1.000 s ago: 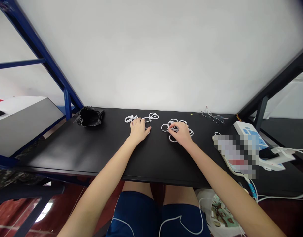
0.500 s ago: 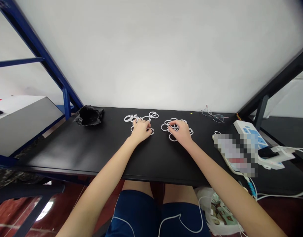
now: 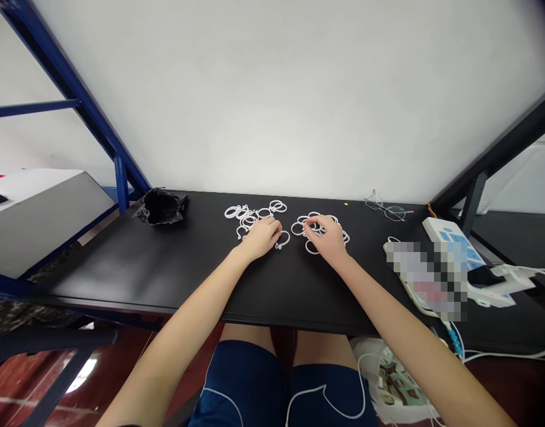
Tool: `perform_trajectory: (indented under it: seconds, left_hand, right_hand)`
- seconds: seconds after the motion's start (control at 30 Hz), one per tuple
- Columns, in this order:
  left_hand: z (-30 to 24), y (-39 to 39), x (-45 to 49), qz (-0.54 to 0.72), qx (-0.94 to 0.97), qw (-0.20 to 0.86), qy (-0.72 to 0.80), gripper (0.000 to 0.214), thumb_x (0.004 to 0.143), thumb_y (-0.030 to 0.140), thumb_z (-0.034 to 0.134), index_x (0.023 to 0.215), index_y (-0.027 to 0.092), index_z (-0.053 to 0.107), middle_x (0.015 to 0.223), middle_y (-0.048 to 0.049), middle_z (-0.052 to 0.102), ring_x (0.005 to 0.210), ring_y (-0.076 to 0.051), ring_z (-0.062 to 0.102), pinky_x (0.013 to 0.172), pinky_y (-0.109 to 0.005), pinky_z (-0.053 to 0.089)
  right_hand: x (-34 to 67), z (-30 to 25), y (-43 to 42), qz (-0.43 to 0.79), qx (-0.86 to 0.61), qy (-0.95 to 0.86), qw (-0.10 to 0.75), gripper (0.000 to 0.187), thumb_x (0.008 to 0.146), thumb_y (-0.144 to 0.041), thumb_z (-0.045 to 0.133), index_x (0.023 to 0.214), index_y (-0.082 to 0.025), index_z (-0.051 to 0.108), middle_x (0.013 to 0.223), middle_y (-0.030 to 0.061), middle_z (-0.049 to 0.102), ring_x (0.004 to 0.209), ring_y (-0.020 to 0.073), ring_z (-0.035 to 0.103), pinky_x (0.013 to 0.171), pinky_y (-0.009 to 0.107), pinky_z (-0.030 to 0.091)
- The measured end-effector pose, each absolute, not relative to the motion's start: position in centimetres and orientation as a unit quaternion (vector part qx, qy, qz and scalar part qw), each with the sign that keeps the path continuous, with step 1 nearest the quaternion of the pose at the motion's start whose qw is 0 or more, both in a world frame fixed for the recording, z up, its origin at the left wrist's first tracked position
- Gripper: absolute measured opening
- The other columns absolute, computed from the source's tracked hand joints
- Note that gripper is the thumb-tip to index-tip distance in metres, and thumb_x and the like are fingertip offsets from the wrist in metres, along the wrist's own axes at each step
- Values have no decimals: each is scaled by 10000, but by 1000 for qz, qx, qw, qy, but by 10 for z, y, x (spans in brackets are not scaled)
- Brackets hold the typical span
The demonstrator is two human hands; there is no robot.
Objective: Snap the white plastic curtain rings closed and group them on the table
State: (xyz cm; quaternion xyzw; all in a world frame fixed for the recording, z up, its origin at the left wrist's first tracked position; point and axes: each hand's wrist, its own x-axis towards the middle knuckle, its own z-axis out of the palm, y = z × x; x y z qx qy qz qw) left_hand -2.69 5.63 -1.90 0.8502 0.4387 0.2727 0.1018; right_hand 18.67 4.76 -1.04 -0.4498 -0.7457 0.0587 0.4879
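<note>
Two groups of white plastic rings with small knobs, like curtain rings, lie on the black tabletop. My left hand (image 3: 262, 237) is at the near right edge of the left group of rings (image 3: 242, 212), fingers bent together. A single white ring (image 3: 285, 238) sticks out at its fingertips, pinched by the look of it. Over the right group of rings (image 3: 314, 247) rests my right hand (image 3: 328, 234), thumb and forefinger curled toward each other at a ring (image 3: 297, 229) on the group's left side. The palm covers part of that group.
A crumpled black bag (image 3: 161, 207) stands open at the back left. Eyeglasses (image 3: 385, 207) lie by the wall. On the right are a phone (image 3: 417, 293), a white power strip (image 3: 452, 240) and white cables (image 3: 512, 351). A blue metal frame (image 3: 94, 127) rises at the left.
My left hand has slid a little to the right and toward me, with one ring at its fingertips, uncovering rings behind it. The right hand stays nearly in place.
</note>
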Motion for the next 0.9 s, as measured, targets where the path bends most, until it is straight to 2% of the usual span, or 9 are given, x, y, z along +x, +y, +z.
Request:
perform_trajectory:
  seconds: [0.1, 0.2, 0.37, 0.47, 0.67, 0.9]
  left_hand:
    - [-17, 56, -25, 350, 823, 144, 423, 161, 913, 270, 467, 853, 178, 584, 815, -52, 607, 784, -184, 556, 752, -319, 444]
    - [-15, 55, -21, 447, 755, 208, 433, 171, 878, 332, 548, 818, 178, 592, 741, -20, 609, 642, -133, 540, 636, -268, 448]
    - [-19, 57, -12, 519, 641, 342, 450, 256, 769, 407, 676, 790, 159, 618, 595, 0, 607, 492, -103, 534, 498, -227, 422]
    - [-21, 58, -11, 520, 608, 404, 443, 279, 731, 406, 712, 778, 149, 615, 547, -1, 614, 484, -115, 578, 508, -225, 457]
    - [-24, 61, -13, 554, 579, 432, 414, 286, 706, 392, 742, 762, 142, 616, 584, -16, 651, 530, -129, 636, 573, -243, 532]
    - [-21, 56, -10, 578, 585, 404, 400, 249, 708, 351, 745, 740, 148, 604, 586, -14, 650, 554, -151, 661, 585, -266, 550]
  right_hand:
    - [184, -9, 45, 107, -427, -751, 492, 82, 832, -268, 592, 838, -212, 652, 809, 46, 684, 742, 203, 646, 734, 363, 523]
    - [180, -8, 41, 163, -401, -765, 478, 112, 834, -310, 605, 853, -208, 650, 803, 47, 664, 670, 172, 621, 650, 329, 538]
    - [176, -7, 35, 218, -377, -782, 445, 161, 825, -361, 624, 840, -203, 648, 841, 54, 664, 705, 165, 619, 623, 301, 540]
    - [175, -5, 34, 281, -385, -764, 435, 200, 821, -399, 633, 842, -201, 644, 816, 49, 679, 715, 169, 643, 651, 309, 547]
    - [174, 1, 36, 573, -375, -603, 410, 337, 775, -498, 682, 867, -187, 590, 848, 68, 727, 670, 187, 705, 609, 313, 567]
    - [171, 0, 34, 588, -383, -583, 409, 347, 654, -398, 809, 818, -172, 602, 734, 35, 720, 682, 184, 708, 619, 286, 560]
